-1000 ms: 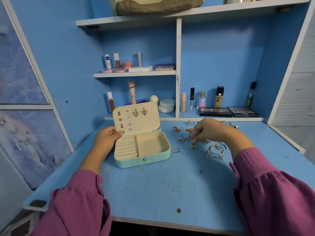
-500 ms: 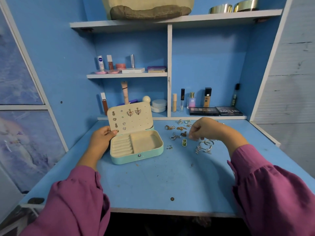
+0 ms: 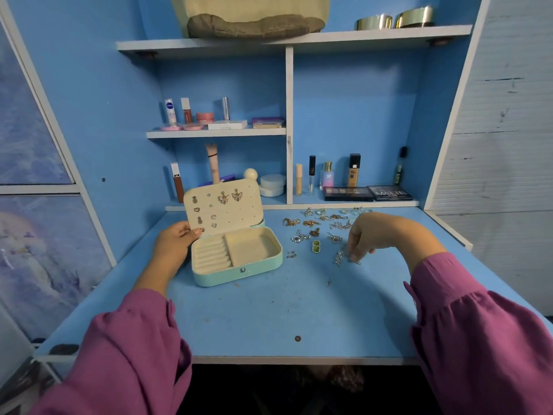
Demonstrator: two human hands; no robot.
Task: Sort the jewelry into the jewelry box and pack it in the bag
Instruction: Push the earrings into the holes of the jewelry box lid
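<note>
A mint jewelry box (image 3: 222, 278) stands open on the blue desk (image 3: 269, 313). Its cream lid (image 3: 239, 215) stands upright and carries several earrings. My left hand (image 3: 173, 244) grips the lid's left edge with the thumb on its inner face. Loose jewelry (image 3: 311, 224) is scattered to the right of the box, among it a green pair (image 3: 316, 246). My right hand (image 3: 377, 232) hovers over this pile, fingertips down and pinching a small silver piece (image 3: 341, 258) that lies on the desk. A beige bag (image 3: 254, 13) sits on the top shelf.
Cosmetics line the shelves behind the desk: bottles and tubes (image 3: 329, 175), eyeshadow palettes (image 3: 368, 193) and a white jar (image 3: 271, 185). Two gold bangles (image 3: 395, 20) sit on the top shelf at the right. A white wall closes the right side.
My right hand has shifted to the right, from the pieces near the green pair to the silver piece at the pile's near right. The left hand stays on the lid.
</note>
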